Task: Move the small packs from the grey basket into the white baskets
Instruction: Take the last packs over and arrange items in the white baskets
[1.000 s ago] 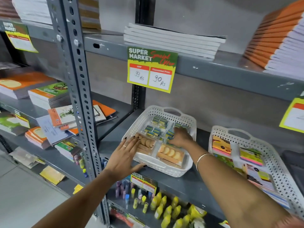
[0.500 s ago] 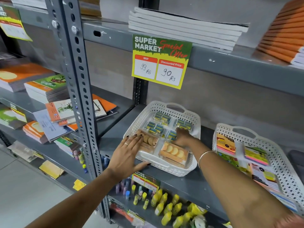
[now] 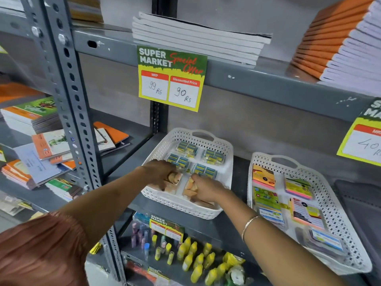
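Observation:
A white basket [image 3: 179, 207] stands on the grey middle shelf. Several small blue-green packs [image 3: 210, 156] lie in its back half, and two tan packs lie at its front. My left hand [image 3: 158, 172] reaches in from the left, fingers curled over the left tan pack [image 3: 175, 179]. My right hand [image 3: 206, 189] grips the right tan pack [image 3: 189, 185], hiding most of it. A second white basket [image 3: 340, 203] to the right holds colourful sticky-note packs [image 3: 263, 177]. A dark grey basket [image 3: 362, 205] shows at the far right edge, its contents out of view.
A perforated steel upright [image 3: 68, 112] stands left of my left arm. A price sign [image 3: 172, 78] hangs from the shelf above, which carries stacked notebooks [image 3: 195, 38]. Yellow glue bottles [image 3: 195, 259] fill the shelf below. Books [image 3: 51, 145] lie on the left shelves.
My left hand moved from the basket's front rim into the basket, onto the left tan pack. My right hand drew back from the blue-green packs to the right tan pack.

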A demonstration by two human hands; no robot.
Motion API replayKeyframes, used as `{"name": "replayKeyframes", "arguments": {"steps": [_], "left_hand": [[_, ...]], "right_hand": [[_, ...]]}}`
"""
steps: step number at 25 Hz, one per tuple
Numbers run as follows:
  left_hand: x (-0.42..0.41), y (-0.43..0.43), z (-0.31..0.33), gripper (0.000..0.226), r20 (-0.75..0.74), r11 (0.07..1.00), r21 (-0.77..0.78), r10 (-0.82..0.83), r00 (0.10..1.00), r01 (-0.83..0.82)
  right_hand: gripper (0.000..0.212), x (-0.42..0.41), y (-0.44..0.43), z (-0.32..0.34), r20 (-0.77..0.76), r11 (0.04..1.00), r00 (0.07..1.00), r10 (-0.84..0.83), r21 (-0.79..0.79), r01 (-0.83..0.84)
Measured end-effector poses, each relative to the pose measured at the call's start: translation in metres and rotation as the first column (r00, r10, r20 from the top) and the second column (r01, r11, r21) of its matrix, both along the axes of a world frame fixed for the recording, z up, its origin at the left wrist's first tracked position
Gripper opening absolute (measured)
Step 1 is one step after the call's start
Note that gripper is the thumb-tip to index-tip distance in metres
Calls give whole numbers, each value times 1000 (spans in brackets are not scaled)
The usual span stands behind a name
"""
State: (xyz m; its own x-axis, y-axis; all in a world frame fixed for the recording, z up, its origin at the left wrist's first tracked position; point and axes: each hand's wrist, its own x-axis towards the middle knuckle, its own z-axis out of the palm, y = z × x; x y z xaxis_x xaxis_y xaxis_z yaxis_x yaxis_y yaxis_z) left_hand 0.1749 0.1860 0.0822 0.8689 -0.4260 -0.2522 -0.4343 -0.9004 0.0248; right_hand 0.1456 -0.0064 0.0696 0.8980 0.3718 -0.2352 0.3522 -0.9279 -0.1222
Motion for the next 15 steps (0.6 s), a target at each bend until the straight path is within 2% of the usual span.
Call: {"name": "replayKeyframes", "arguments": {"steps": [6, 8, 9, 11, 12, 13, 15], "left_hand": [[4, -3, 0, 72, -19, 1000, 21, -3, 1000, 4], [6, -3, 4, 77, -57, 1000, -6, -13, 998, 13], [9, -3, 9, 79, -78, 997, -80, 10, 997, -16], [22, -4, 17, 74, -138, 937, -322, 98, 986, -138], [30, -6, 20, 70, -124, 894, -415, 128, 984, -168], [40, -8, 21, 68, -55, 890, -432, 139, 989, -149], [60, -11, 16, 70, 19, 915, -388, 129, 991, -112]], "right_hand": [[78, -2, -2, -1, 4, 1000, 1000, 20, 12, -20], [76, 5, -4, 5, -35, 992, 999, -17, 125, 21], [73, 12, -6, 11, -41, 969, 997, -71, 234, 78], [65, 33, -13, 23, -22, 879, 974, -226, 427, 213], [60, 44, -17, 26, 4, 856, 958, -286, 451, 254], [57, 53, -20, 25, 33, 871, 951, -307, 412, 267], [54, 68, -24, 17, 38, 944, 967, -252, 229, 237]]}}
